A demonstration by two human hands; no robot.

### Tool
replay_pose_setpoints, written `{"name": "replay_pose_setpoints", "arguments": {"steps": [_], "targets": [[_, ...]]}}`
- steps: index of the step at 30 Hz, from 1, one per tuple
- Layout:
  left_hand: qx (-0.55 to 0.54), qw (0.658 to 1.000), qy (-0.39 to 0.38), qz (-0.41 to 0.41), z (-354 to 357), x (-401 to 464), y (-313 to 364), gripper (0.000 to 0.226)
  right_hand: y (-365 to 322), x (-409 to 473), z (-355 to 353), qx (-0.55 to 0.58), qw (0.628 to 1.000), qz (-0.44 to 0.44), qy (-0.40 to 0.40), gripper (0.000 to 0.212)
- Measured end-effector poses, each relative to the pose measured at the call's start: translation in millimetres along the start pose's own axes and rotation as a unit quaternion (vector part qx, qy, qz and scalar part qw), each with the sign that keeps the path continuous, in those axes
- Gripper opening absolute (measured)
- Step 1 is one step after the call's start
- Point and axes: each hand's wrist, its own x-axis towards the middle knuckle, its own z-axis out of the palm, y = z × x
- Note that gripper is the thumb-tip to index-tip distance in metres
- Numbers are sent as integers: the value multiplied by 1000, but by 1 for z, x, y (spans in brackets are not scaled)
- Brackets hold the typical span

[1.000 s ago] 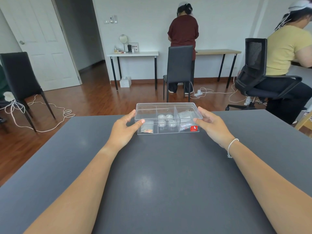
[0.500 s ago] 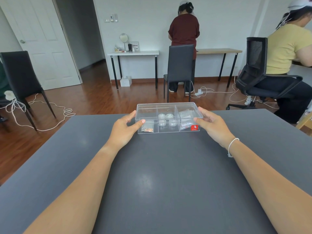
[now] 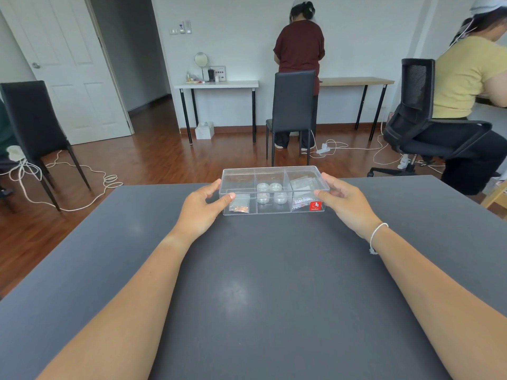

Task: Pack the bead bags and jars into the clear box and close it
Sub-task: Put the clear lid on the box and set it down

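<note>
Flanking the clear box (image 3: pixel 274 191), left hand (image 3: pixel 201 208) and right hand (image 3: pixel 347 201) pinch the lid's (image 3: pixel 271 176) short ends; its long axis runs left-right.

Both forearms are bare — no sleeves show; the right wrist wears a thin white string bracelet (image 3: pixel 376 235), knotted.

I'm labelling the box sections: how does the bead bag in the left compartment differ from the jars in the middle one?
The bead bag lies flat at the near end of the clear box's left compartment, while the jars stand upright in the middle one. The bag is a single flat pouch showing orange beads; the jars are four round tubs clustered together, looking clear or whitish. Both sit inside the box, seen through its clear walls.
</note>
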Motion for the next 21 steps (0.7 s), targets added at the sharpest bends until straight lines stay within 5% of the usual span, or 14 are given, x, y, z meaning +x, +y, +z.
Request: {"name": "replay_pose_setpoints", "arguments": {"steps": [21], "targets": [[9,1000,21,6,-1,-11,2,53,-1,-13,5,3,1000,-11,29,61]]}}
